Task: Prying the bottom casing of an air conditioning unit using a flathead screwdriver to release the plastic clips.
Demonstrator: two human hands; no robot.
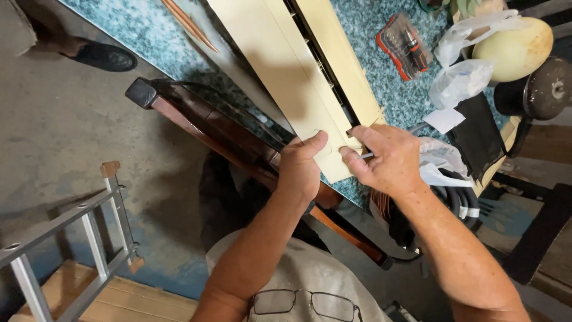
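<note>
My left fingers (313, 145) are curled together, thumb pressed flat onto the near end of the long cream-coloured plastic housing (292, 65), so my left hand (300, 168) pins that end down. My right fingers (356, 160) are pinched shut around a thin silvery metal tool shaft (367, 155) whose tip meets the housing's near corner; I cannot tell what kind of tool it is, since my right hand (386, 160) hides most of it.

The housing lies on a speckled blue-green tabletop (137, 27) and runs from my hands toward 11 o'clock, a dark slot along its length.

At 1 o'clock from my right hand lies an orange and black case of screwdriver bits (404, 45). Farther out at 2 o'clock are crumpled white plastic bags (462, 80), a pale yellow rounded object (517, 49) and a black round object (539, 90). Just beside my right hand at 3 o'clock are a flat black pouch (478, 136) and a coil of black hose (456, 200).

A dark brown wooden chair back (208, 128) crosses under my left wrist toward 10 o'clock. An aluminium ladder (89, 229) stands at 8 o'clock, and another person's black shoe (104, 56) is well apart at 10 o'clock. Wire-rimmed glasses (304, 304) hang at my chest, 6 o'clock.
</note>
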